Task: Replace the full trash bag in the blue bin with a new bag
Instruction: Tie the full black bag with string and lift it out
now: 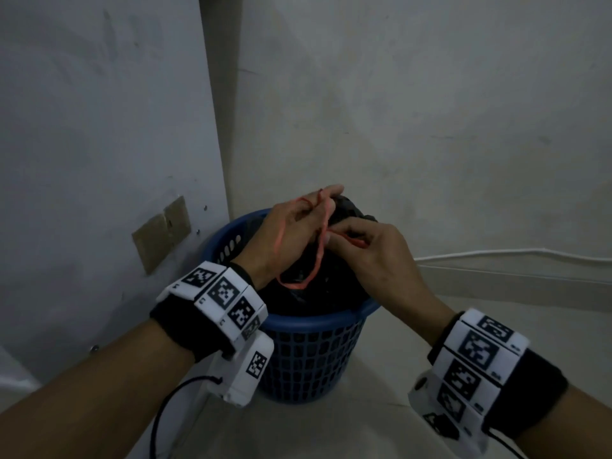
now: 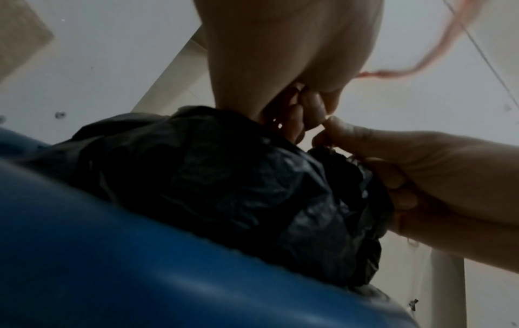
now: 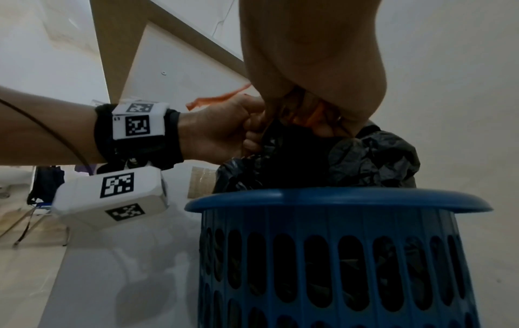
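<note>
A blue slotted bin (image 1: 318, 329) stands on the floor in a wall corner, holding a full black trash bag (image 1: 347, 210) bunched into a neck above the rim. My left hand (image 1: 298, 223) grips that neck, and an orange string (image 1: 316, 260) loops over its fingers and hangs down. Just right of it, my right hand (image 1: 361, 240) pinches the string against the bag's top. From the left wrist, the bag (image 2: 224, 177) bulges over the bin's rim (image 2: 112, 255). The right wrist shows the bin (image 3: 337, 197), the bag (image 3: 373, 153), and the left hand (image 3: 224, 131) holding the neck.
Pale walls meet right behind the bin. A brown taped patch (image 1: 162, 233) sits on the left wall. A white cable (image 1: 513, 253) runs along the right wall's base. Bare light floor (image 1: 381, 376) lies in front of the bin.
</note>
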A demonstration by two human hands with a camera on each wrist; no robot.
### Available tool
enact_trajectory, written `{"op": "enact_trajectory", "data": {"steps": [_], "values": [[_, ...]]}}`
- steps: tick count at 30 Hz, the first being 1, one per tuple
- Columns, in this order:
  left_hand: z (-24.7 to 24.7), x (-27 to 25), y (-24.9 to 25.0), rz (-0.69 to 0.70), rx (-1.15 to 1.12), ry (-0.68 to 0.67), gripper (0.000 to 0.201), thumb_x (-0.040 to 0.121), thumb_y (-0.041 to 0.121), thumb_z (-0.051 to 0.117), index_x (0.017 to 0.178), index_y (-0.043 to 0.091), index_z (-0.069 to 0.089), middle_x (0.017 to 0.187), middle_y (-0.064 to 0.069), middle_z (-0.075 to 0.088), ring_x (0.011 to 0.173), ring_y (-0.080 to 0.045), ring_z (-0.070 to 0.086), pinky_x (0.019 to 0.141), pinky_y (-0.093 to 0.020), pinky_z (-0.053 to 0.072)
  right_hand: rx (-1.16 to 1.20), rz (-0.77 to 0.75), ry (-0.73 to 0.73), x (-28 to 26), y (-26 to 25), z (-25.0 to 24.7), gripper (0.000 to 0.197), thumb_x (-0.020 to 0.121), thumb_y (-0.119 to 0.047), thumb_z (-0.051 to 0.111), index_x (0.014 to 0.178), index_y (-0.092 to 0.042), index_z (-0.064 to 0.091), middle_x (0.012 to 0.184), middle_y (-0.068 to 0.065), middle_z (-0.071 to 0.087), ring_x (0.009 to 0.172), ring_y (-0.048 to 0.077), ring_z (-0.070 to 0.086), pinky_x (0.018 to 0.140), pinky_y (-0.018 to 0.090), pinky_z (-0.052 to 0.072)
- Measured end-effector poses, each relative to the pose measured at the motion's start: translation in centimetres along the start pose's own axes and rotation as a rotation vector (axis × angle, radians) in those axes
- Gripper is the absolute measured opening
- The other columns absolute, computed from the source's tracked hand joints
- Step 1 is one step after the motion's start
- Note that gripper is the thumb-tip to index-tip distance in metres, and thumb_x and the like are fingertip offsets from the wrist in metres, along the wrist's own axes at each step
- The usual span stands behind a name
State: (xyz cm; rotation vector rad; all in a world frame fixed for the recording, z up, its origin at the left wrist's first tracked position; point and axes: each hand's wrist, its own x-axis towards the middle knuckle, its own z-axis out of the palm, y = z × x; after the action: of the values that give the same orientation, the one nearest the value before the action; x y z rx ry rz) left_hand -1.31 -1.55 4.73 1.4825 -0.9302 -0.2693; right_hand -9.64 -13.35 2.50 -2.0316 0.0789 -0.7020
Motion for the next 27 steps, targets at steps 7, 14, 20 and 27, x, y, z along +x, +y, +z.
{"op": "enact_trajectory", "data": {"steps": [7, 14, 20, 27], "values": [[0.0, 0.4, -0.2, -0.025, -0.064, 0.131, 0.025, 0.087, 0.014, 0.066, 0.108, 0.010, 0.053, 0.083, -0.005, 0.068, 0.067, -0.005, 0.065, 0.057, -0.016, 0.048, 0.182, 0.180, 0.070, 0.0, -0.4, 0.0, 0.029, 0.094, -0.027, 0.059, 0.073, -0.011, 0.071, 0.074, 0.007, 0.072, 0.071, 0.019, 0.069, 0.065, 0.033, 0.053], [0.0, -0.3, -1.4, 0.174, 0.395, 0.145, 0.012, 0.085, 0.011, 0.065, 0.083, 0.023, 0.060, 0.082, 0.009, 0.063, 0.081, -0.008, 0.060, 0.078, -0.023, 0.046, 0.434, 0.489, 0.243, 0.4, -1.1, -0.6, 0.038, 0.094, -0.028, 0.056, 0.060, -0.013, 0.056, 0.036, -0.009, 0.037, 0.032, 0.005, 0.036, 0.034, 0.015, 0.028], [-0.2, -0.7, -2.3, 0.352, 0.560, 0.111, 0.026, 0.084, 0.009, 0.056, 0.074, 0.030, 0.066, 0.088, 0.007, 0.059, 0.092, -0.013, 0.054, 0.085, -0.032, 0.045, 0.439, 0.503, 0.251, 0.5, -0.9, -0.5, 0.040, 0.094, -0.028, 0.053, 0.057, -0.013, 0.055, 0.036, -0.009, 0.031, 0.032, 0.006, 0.030, 0.035, 0.018, 0.027], [0.2, -1.0, -2.4, 0.395, 0.741, 0.244, 0.018, 0.088, 0.020, 0.055, 0.094, 0.027, 0.070, 0.090, 0.014, 0.059, 0.093, -0.013, 0.056, 0.084, -0.036, 0.048, 0.437, 0.508, 0.215, 0.1, -1.1, -0.3, 0.033, 0.093, -0.025, 0.054, 0.063, -0.011, 0.054, 0.035, -0.010, 0.031, 0.031, 0.005, 0.031, 0.035, 0.017, 0.027]]}}
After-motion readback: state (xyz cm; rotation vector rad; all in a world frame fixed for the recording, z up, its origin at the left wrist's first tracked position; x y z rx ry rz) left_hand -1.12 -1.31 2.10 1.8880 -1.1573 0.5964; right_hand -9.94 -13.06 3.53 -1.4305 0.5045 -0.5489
